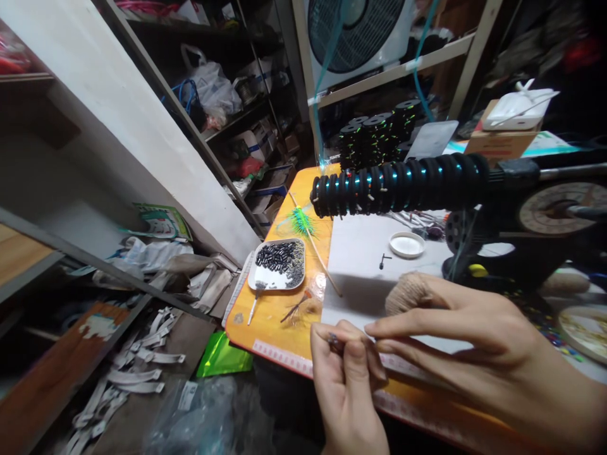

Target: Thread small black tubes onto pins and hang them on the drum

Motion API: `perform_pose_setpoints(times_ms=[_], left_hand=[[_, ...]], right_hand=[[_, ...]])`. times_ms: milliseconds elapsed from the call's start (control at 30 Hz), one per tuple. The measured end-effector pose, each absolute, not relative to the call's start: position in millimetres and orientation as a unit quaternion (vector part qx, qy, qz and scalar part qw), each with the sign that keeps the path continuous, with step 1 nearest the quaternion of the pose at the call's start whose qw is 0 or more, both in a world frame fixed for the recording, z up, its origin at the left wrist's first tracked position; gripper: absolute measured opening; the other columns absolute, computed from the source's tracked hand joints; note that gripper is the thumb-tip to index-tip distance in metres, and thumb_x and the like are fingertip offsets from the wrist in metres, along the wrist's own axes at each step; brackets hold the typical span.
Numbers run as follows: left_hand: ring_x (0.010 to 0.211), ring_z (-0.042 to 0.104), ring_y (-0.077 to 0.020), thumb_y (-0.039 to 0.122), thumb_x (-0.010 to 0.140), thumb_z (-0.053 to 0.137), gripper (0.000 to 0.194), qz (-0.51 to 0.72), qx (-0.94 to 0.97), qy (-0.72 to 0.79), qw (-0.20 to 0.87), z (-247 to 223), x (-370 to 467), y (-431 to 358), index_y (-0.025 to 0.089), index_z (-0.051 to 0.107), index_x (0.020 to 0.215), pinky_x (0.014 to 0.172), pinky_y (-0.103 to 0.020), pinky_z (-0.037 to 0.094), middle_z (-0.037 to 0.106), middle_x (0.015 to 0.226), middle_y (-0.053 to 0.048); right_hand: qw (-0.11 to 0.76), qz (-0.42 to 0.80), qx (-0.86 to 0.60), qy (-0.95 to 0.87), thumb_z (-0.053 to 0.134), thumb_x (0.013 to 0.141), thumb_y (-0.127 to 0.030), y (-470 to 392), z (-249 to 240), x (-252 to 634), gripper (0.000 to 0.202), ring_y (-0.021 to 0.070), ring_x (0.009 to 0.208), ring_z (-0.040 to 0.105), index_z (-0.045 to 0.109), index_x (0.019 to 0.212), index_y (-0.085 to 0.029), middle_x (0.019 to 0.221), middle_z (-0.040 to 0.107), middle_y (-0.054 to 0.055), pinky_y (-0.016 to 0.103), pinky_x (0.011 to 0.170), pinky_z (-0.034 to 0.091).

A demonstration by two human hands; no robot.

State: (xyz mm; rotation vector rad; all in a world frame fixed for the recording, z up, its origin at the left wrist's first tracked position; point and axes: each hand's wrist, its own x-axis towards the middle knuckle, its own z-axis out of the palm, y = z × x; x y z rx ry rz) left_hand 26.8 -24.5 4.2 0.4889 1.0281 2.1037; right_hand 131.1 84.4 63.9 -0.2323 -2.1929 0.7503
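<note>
Low in the view, over the table's front edge, my left hand [348, 373] is closed, with a small dark piece [334, 340] between thumb and fingers. My right hand [455, 338] comes in from the right, its fingertips beside my left fingers. One of its fingers wears a tan cloth cover [406, 294]. Its thumb and a finger are pinched close together; whatever they hold is too small to make out. Beyond the hands, a black ribbed roll [398, 185] wound with shiny blue line reaches leftward above the table.
On the orange table [279, 322] are a white tray [277, 282] of black pieces, a thin stick [325, 265] with green bristles, and a small white dish [406, 245]. Black spools [377, 136] stand behind. Shelves and a white post [161, 126] rise at left.
</note>
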Motion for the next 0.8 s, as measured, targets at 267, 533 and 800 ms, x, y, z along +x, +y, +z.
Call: perform_pose_setpoints(times_ms=[267, 533, 800], left_hand=[[0.067, 0.054, -0.0115, 0.037, 0.095, 0.073, 0.017, 0.874, 0.23, 0.316, 0.288, 14.3, 22.2, -19.1, 0.026, 0.067, 0.084, 0.068, -0.019, 0.05, 0.058, 0.068, 0.003], [0.077, 0.063, -0.0145, 0.033, 0.101, 0.065, 0.019, 0.754, 0.362, 0.532, 0.133, 30.8, -65.9, -24.8, 0.025, 0.055, 0.087, 0.082, -0.028, 0.052, 0.056, 0.072, 0.006], [0.069, 0.061, -0.0211, 0.026, 0.077, 0.083, 0.016, 0.377, 0.514, 0.745, 0.196, 39.2, -125.3, -6.4, 0.021, 0.082, 0.092, 0.07, -0.031, 0.047, 0.067, 0.069, 0.0]], right_hand=[[0.404, 0.249, -0.099, -0.875, 0.064, 0.093, -0.019, 72.9, 59.9, 127.1, 0.011, 0.0158, 0.073, 0.069, 0.073, 0.087, -0.022, 0.082, 0.07, 0.006, 0.023, 0.058, 0.056], [0.402, 0.209, -0.099, -0.886, 0.058, 0.092, -0.011, 89.0, 62.8, 134.7, 0.015, 0.0162, 0.073, 0.066, 0.062, 0.097, -0.025, 0.085, 0.067, 0.003, 0.027, 0.061, 0.054], [0.394, 0.222, -0.108, -0.885, 0.061, 0.094, -0.016, 90.3, 66.9, 132.7, 0.013, 0.0125, 0.064, 0.06, 0.07, 0.088, -0.024, 0.076, 0.063, 0.001, 0.026, 0.056, 0.048]])
